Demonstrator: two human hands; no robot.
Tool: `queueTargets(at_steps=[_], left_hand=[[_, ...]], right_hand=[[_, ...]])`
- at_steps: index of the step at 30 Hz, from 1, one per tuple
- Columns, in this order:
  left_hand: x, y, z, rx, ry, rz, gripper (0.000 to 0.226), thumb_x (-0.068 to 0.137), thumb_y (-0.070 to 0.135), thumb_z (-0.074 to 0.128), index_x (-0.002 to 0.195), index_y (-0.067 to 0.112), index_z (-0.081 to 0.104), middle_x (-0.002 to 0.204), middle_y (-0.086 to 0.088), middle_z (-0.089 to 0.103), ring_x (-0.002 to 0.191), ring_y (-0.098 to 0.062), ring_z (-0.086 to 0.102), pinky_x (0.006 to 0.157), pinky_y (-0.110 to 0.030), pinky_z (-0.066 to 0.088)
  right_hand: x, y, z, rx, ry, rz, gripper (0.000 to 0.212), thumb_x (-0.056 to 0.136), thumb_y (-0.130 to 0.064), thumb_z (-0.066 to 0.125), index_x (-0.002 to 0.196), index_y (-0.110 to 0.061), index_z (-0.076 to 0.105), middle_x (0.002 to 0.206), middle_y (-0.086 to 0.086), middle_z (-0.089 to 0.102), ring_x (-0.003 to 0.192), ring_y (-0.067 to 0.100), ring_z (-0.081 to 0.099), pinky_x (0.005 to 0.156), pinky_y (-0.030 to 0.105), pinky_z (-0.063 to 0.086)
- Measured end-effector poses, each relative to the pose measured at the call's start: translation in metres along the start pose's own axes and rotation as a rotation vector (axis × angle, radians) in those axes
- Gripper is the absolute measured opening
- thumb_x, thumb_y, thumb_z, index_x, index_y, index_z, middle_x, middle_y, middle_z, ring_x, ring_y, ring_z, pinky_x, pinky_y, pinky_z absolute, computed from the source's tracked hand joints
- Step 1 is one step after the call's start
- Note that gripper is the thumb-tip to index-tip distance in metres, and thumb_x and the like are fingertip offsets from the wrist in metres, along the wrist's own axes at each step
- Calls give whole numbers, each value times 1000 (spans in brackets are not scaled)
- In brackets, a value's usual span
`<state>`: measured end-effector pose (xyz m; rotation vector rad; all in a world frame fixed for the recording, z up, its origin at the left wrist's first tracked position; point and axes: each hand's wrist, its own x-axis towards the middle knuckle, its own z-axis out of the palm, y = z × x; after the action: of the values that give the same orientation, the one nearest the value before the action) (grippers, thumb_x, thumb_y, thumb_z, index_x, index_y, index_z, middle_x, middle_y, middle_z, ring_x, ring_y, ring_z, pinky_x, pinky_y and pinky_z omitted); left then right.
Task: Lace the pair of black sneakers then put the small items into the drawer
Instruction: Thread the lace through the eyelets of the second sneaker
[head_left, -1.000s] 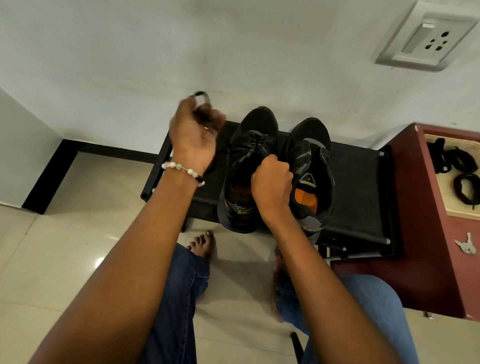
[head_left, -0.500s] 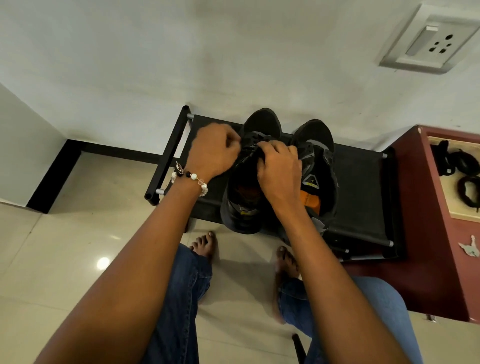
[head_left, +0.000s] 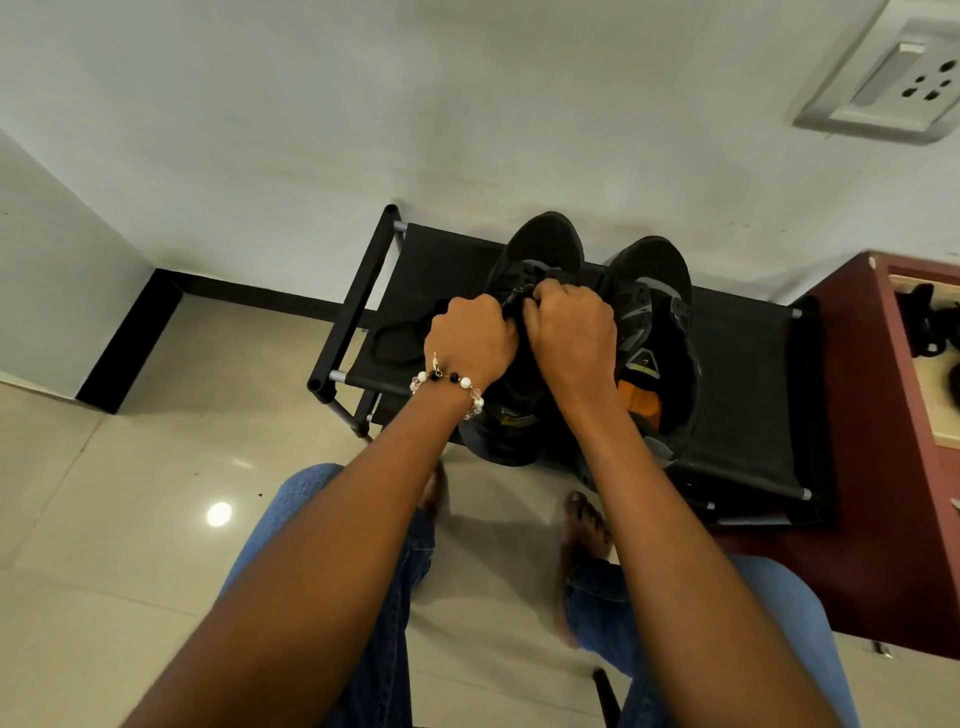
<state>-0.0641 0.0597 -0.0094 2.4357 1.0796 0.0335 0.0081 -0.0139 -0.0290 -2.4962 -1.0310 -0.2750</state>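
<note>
Both hands grip the left sneaker (head_left: 540, 249)'s lace area; left hand (head_left: 470, 340) and right hand (head_left: 571, 332) touching, on the black rack (head_left: 743, 364).

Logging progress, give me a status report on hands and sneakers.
Left hand and right hand both gripping lace on left sneaker. Right sneaker untouched beside it. Nothing blocking.

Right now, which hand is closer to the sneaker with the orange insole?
Right. The right hand works beside the orange-insole sneaker, over its neighbour; the left hand sits farther away, beyond the right one.
</note>
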Motion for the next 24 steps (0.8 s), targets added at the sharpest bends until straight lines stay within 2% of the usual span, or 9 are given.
queueTargets(at_steps=[3, 5, 7, 9, 11, 14, 16, 21, 24], left_hand=[[-1, 1, 0, 8, 17, -12, 36, 99, 37, 43, 98, 3, 58, 101, -18, 59, 95, -42, 59, 64, -35, 37], [-1, 0, 0, 26, 21, -9, 37, 100, 36, 43, 102, 2, 59, 105, -18, 61, 96, -42, 59, 65, -35, 37], [0, 0, -1, 29, 15, -8, 37, 100, 37, 43, 99, 3, 58, 97, -16, 60, 90, -39, 60, 63, -34, 36], [0, 0, 0, 35, 10, -4, 35, 99, 37, 43, 92, 5, 56, 85, -11, 52, 78, -34, 56, 60, -33, 35], [-1, 1, 0, 40, 11, 5, 33, 100, 36, 43, 86, 7, 51, 80, -7, 46, 74, -30, 51, 60, -33, 35], [0, 1, 1, 43, 10, 14, 30, 99, 34, 43, 91, 7, 54, 87, -10, 50, 81, -33, 55, 63, -34, 36], [1, 1, 3, 38, 8, 14, 29, 99, 33, 44, 92, 7, 54, 89, -10, 51, 85, -35, 58, 63, -34, 37], [1, 2, 3, 29, -4, 12, 26, 99, 32, 45, 84, 11, 47, 84, -8, 46, 86, -35, 59, 62, -34, 38], [-1, 3, 5, 41, 16, 14, 25, 99, 31, 44, 83, 11, 47, 84, -8, 45, 88, -36, 59, 62, -34, 37]], right_hand=[[3, 6, -10, 239, 94, 252, 30, 97, -23, 50, 77, -5, 63, 61, 4, 60, 54, 20, 58, 52, 29, 42], [8, 13, -14, 480, 150, 493, 34, 96, -23, 50, 67, -6, 57, 58, 3, 60, 54, 16, 63, 51, 29, 49], [10, 14, -18, 604, 128, 619, 26, 93, -20, 52, 74, -3, 60, 64, 7, 65, 60, 19, 67, 59, 37, 59], [11, 11, -23, 710, 102, 651, 12, 91, -16, 57, 98, -7, 59, 72, 3, 66, 64, 13, 66, 64, 28, 59], [12, 9, -31, 727, 73, 536, 28, 90, -14, 60, 117, -11, 54, 85, 1, 65, 75, 8, 64, 67, 14, 52], [14, 8, -31, 404, -115, 243, 30, 89, -26, 63, 119, -17, 63, 125, 4, 56, 119, 22, 48, 97, 37, 45], [14, 4, -30, 176, -279, 153, 26, 94, -32, 58, 115, -21, 68, 139, 1, 47, 131, 26, 33, 100, 49, 32], [15, 2, -33, -86, -300, 19, 27, 93, -28, 57, 117, -20, 69, 136, -3, 53, 128, 24, 37, 100, 51, 29], [10, 3, -29, -126, -203, -1, 24, 95, -29, 54, 112, -21, 69, 123, -3, 61, 121, 22, 44, 94, 45, 32]])
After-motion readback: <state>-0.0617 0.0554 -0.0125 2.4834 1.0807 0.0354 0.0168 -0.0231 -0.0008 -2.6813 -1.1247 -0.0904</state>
